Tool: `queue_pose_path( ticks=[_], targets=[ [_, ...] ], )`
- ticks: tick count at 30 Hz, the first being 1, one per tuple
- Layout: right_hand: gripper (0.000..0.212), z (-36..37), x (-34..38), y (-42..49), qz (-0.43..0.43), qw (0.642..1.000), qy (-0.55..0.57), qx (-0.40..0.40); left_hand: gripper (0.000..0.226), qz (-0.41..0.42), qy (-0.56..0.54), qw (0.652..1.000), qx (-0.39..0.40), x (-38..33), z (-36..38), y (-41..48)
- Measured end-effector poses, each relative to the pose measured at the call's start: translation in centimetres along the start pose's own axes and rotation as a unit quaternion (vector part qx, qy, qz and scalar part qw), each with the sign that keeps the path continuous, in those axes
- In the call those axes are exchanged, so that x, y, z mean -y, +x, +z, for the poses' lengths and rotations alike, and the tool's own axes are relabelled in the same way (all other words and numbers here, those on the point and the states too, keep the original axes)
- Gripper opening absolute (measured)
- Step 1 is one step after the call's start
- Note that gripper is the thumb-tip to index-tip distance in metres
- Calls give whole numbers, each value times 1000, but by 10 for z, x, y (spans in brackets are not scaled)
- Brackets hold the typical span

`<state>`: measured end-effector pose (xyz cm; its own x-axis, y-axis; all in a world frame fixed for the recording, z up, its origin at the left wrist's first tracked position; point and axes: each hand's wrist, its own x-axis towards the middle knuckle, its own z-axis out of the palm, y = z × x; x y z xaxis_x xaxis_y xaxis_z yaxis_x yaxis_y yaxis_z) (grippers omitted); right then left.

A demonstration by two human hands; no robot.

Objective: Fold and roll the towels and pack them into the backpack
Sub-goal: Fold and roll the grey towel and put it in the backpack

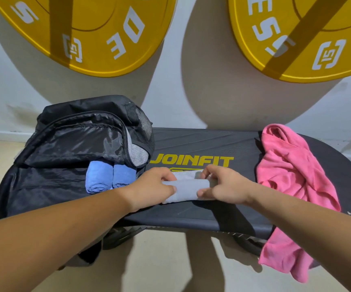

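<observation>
Two yellow weight plates, a left plate (98,39) and a right plate (296,49), are seen against the pale wall at the top of the view. Below them a dark platform (202,142) marked JOINFIT is stretched across the middle. A black backpack (75,133) is laid on the platform's left end, unzipped, with its flap raised toward the wall. A pink towel (292,171) is heaped unfolded on the right end, and one corner is draped over the near edge. Two rolled blue towels, one (95,178) touching the other (121,175), are lodged side by side inside the open backpack, near its right edge.

A partly rolled grey towel (186,188) is placed on the platform just right of the backpack, below the lettering. A flat unrolled strip is left on its far side. The roll is gripped at its left end by the left hand (151,186) and at its right end by the right hand (223,186). On each hand the fingers are curled over the top and far side of the roll, while the thumb is pressed against the near side, so the cloth is clamped between them.
</observation>
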<state>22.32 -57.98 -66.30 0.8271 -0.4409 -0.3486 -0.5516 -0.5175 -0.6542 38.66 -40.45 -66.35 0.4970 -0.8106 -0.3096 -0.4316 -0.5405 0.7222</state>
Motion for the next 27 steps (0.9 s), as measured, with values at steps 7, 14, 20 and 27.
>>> queue_pose_path(
  ticks=[7,14,20,27],
  targets=[
    [24,9,5,16,96,990,68,-74,31,256,323,908,-76,9,-6,5],
    [35,9,-1,25,33,981,-53,-183,39,172,298,938,-41,7,0,22],
    [61,2,-10,15,-171,928,-281,-175,28,86,209,974,-5,3,-6,35],
    [84,4,0,12,88,970,-121,-191,34,43,141,989,-15,-8,-5,34]
  ],
)
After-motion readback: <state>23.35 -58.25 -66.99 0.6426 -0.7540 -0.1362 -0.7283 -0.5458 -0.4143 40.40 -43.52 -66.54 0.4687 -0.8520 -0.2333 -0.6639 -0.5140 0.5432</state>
